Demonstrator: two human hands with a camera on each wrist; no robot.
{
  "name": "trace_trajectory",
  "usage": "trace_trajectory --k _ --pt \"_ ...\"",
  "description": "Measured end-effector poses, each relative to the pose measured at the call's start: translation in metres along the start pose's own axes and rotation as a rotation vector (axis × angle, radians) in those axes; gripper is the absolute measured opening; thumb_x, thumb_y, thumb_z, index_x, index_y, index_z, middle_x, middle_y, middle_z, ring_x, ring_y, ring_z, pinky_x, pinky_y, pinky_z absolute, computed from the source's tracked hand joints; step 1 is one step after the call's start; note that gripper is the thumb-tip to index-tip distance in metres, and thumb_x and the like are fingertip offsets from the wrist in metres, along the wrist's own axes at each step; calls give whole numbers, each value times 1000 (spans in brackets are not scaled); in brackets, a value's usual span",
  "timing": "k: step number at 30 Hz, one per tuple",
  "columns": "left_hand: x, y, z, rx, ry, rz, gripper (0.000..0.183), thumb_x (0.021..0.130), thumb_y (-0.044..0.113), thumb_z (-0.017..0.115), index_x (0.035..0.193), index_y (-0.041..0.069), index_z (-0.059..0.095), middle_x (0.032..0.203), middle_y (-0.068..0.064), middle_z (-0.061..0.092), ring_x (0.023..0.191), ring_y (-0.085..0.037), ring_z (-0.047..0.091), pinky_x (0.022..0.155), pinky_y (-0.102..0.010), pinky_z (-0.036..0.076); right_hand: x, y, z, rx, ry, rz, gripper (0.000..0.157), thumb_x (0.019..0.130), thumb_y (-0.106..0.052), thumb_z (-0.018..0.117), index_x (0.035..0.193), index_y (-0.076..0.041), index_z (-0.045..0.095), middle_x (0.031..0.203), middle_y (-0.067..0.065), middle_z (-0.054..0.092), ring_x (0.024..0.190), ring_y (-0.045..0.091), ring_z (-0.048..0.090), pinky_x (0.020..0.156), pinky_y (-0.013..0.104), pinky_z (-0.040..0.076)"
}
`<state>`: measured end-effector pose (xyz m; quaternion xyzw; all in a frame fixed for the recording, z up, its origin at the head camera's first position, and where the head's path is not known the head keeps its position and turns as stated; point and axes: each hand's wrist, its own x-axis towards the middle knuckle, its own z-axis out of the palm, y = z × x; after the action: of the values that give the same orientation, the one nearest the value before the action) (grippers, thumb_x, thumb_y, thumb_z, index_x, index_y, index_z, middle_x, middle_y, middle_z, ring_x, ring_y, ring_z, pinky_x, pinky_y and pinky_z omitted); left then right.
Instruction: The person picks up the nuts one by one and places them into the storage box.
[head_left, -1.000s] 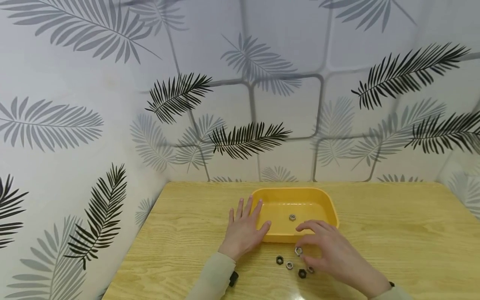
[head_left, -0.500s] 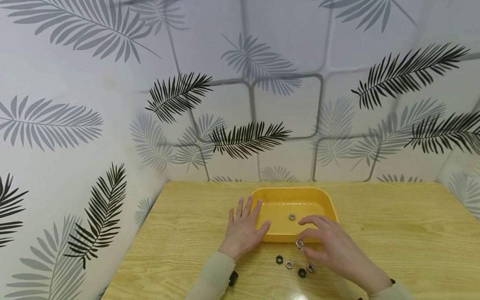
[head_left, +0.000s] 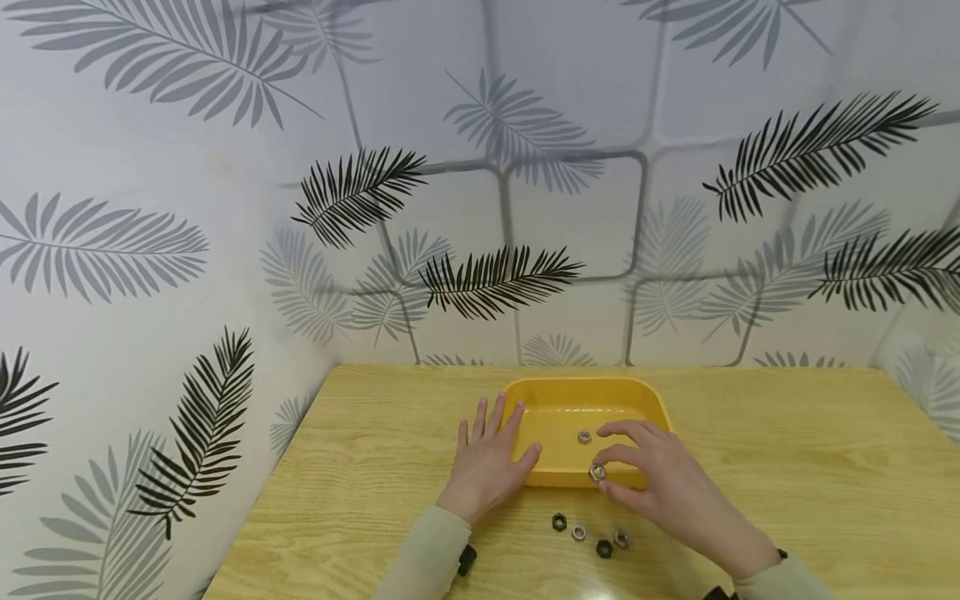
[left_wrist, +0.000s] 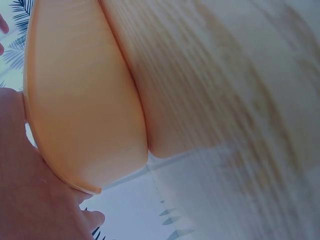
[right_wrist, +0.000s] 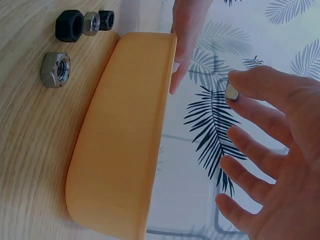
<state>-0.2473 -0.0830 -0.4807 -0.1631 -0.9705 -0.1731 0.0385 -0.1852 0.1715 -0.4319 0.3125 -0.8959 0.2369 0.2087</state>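
My right hand pinches a silver hex nut between thumb and index finger, over the near rim of a yellow tray. In the right wrist view that nut sits at the fingertips, above the tray's rim, the other fingers spread apart. My left hand lies with straight, spread fingers over the tray's left edge. One silver nut lies inside the tray. In front of it on the table are two black nuts, one at the left and one nearer me, and two silver nuts.
The tray stands on a light wood table backed by a wall with a leaf pattern. In the right wrist view, a larger silver nut lies beside the tray's outer wall. A dark object shows by the left sleeve.
My right hand has lifted the silver nut from the table side up to the tray's near rim. The left hand and the other nuts have stayed in place.
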Motion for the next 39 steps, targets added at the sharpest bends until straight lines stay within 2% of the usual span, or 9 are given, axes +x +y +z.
trace_trajectory --k 10,26,39 --pt "0 -1 2 -9 14 6 70 99 59 40 157 23 29 164 -7 13 149 -33 6 114 -61 10 5 9 -2 -3 101 -55 24 76 -15 85 95 -23 73 120 6 62 107 30 59 84 57 46" --pt "-2 -1 1 -32 3 -7 70 99 59 40 158 24 25 164 -4 10 150 -30 2 115 -59 8 17 13 -7 -11 119 -14 21 78 -15 83 96 -19 73 122 7 61 111 32 58 89 62 42" --pt "-2 -1 2 -31 7 -2 70 99 58 40 158 24 25 164 -3 10 150 -30 2 115 -59 10 25 18 -4 -22 128 31 22 80 -13 82 99 -15 73 124 9 60 112 34 55 87 61 42"
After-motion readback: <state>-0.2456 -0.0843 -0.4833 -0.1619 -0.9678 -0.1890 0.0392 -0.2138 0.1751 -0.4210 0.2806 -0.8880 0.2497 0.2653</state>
